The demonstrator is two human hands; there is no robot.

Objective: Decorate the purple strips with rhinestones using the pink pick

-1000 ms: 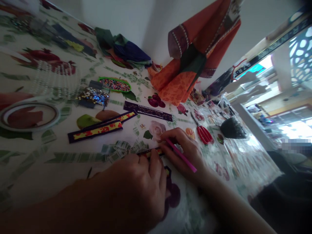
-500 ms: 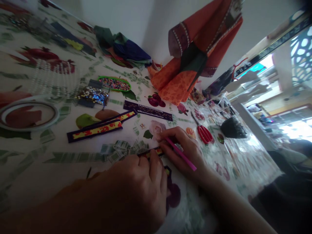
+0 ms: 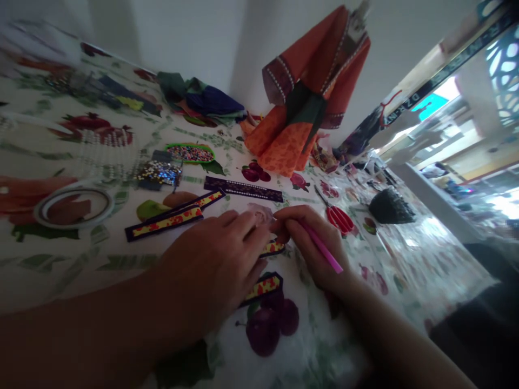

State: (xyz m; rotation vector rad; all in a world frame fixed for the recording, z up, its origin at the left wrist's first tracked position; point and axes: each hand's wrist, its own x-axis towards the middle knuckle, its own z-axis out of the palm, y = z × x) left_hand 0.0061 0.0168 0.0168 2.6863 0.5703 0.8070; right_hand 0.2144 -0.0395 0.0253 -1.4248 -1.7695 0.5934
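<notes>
My right hand (image 3: 314, 243) holds a slim pink stick (image 3: 322, 249) like a pen, its working tip hidden by the fingers. My left hand (image 3: 223, 256) is closed over a dark-edged strip with a yellow and red pattern (image 3: 274, 248), whose pointed end shows beyond the fingers. The fingertips of both hands nearly meet above this end. Below the left hand lies a second patterned strip (image 3: 263, 287), partly covered. Two more strips (image 3: 168, 222) rest overlapped at the left, and a dark strip with white beads (image 3: 243, 189) lies behind.
Red-handled scissors (image 3: 339, 219) and a black bundle (image 3: 391, 205) lie to the right. A green tray of beads (image 3: 190, 153), sequins (image 3: 159, 173), bead strings (image 3: 107, 148) and a tape roll (image 3: 74, 205) stand left. An orange garment (image 3: 300, 102) rises at the back.
My left hand has moved up and left, uncovering the second patterned strip below it. My right hand has shifted slightly right with the pink stick. The camera view has shifted a little.
</notes>
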